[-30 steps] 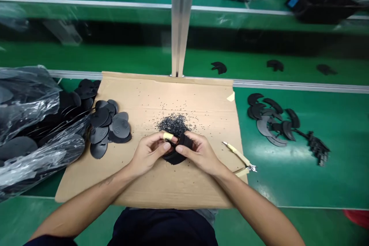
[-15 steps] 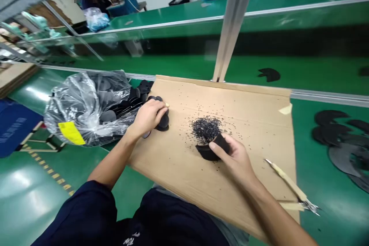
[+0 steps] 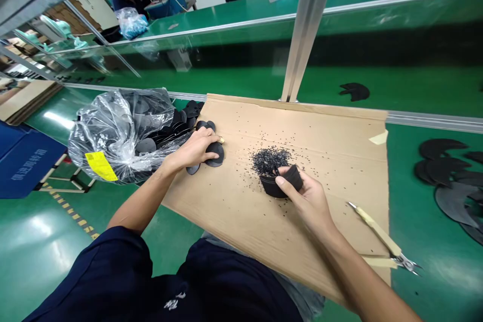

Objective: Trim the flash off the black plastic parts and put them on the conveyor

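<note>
My left hand [image 3: 196,148] lies curled over a small pile of flat black rounded pieces [image 3: 212,155] at the left edge of a cardboard sheet [image 3: 309,131], fingers closed on one piece. My right hand [image 3: 306,196] grips a stack of black pieces [image 3: 279,183], holding it on the cardboard just below a heap of black crumbs [image 3: 268,158]. A clear plastic bag [image 3: 121,131] full of more black pieces lies left of my left hand.
A cutter with a tan handle [image 3: 381,235] lies at the cardboard's right edge. Loose black cut pieces [image 3: 447,176] sit on the green bench to the right, one more [image 3: 354,91] on the belt behind. A metal post [image 3: 304,30] rises behind the cardboard. Another person is far left.
My left hand left the stack and reached left to the pile by the bag. My right hand kept the stack. The view swung left.
</note>
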`<control>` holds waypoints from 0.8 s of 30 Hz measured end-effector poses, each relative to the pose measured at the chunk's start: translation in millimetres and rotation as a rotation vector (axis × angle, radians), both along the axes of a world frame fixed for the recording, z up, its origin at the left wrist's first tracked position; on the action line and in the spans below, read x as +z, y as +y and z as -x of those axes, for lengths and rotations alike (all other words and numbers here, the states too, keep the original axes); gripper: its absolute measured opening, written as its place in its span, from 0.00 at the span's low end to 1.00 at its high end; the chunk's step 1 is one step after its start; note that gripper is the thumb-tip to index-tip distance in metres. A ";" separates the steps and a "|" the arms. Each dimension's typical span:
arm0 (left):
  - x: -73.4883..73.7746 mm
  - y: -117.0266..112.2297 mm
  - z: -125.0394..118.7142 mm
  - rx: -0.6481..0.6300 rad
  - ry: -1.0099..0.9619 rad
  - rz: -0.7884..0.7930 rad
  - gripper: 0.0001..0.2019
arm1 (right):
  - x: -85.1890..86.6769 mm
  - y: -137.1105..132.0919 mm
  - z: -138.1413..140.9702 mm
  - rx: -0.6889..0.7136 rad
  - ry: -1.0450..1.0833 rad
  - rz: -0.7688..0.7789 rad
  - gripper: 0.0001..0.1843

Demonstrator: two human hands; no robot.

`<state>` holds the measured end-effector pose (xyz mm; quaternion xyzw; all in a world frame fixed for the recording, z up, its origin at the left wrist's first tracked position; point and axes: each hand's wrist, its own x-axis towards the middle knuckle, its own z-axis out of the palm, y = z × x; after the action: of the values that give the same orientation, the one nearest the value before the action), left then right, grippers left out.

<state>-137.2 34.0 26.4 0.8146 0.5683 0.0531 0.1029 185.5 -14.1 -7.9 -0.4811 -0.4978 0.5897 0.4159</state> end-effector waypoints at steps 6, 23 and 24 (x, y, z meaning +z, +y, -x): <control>6.3 -10.7 -52.9 0.027 -0.851 -0.087 0.14 | -4.0 -4.6 1.4 -0.002 0.139 0.028 0.27; -40.8 -46.0 -146.1 0.078 -1.013 -0.187 0.10 | -7.6 -12.9 2.8 0.063 -0.001 -0.078 0.26; -41.9 -47.0 -146.4 0.086 -1.017 -0.186 0.10 | -7.1 -13.4 3.1 0.059 -0.001 -0.078 0.26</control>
<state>9.3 -13.0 -15.5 0.6676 0.4723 0.4966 0.2909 182.4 -27.5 -15.0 -0.4499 -0.5346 0.5817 0.4164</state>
